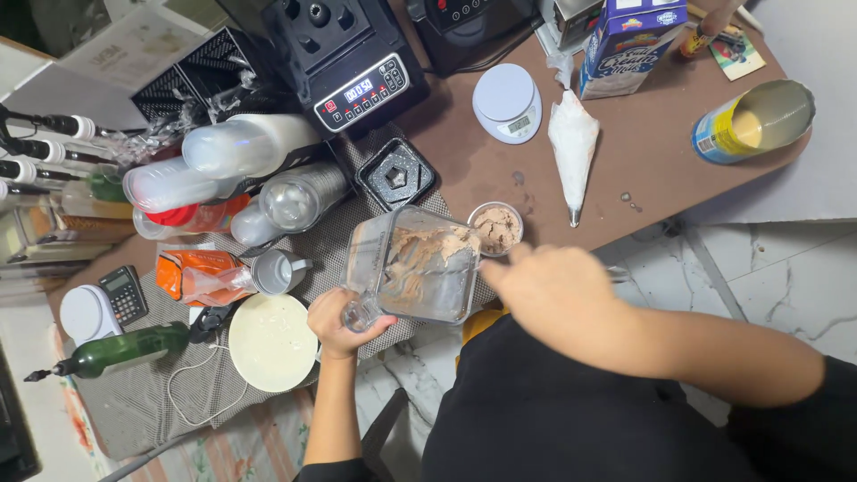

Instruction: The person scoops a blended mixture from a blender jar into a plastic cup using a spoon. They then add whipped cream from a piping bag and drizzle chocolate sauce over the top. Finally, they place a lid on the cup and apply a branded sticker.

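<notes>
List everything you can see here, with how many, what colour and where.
blender jar: one, clear, brown mix inside, tilted at the table edge
small cup: one, brown mix, beside the jar
piping bag: one, white, on the brown table
kitchen scale: one, white, round
open can: one, right edge
carton: one, blue and white
blender base: one, black
green bottle: one, lying left
left hand: grips the jar handle
right hand: at the jar's mouth
</notes>
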